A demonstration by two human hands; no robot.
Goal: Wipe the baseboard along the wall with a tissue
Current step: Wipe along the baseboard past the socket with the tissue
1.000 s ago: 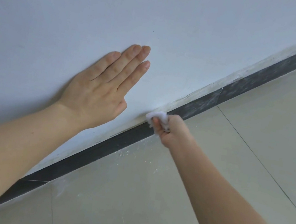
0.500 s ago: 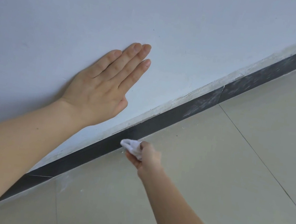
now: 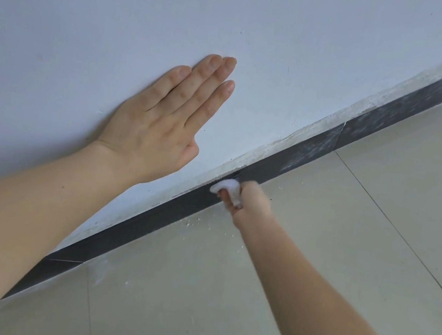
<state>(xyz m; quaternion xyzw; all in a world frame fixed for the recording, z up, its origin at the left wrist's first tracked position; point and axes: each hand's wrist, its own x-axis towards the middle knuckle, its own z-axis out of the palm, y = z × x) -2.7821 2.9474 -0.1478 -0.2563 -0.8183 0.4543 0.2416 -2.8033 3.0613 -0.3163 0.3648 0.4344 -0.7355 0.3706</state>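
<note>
Pale wall (image 3: pixel 295 19) meets a dark baseboard (image 3: pixel 147 222) above beige floor tiles (image 3: pixel 351 217). Flat on it rests the left hand (image 3: pixel 156 128), fingers straight; the right hand (image 3: pixel 251 204) pinches 1 white tissue (image 3: pixel 226 187), wadded, against the baseboard's top edge, seemingly touching it. Soft, light and easily torn, it wants a bunched grip and modest pressure.

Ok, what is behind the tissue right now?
The dark baseboard, near its top edge below the white wall. The right hand pinches the tissue against it; the patch directly behind is covered, so its dust cannot be judged.
</note>
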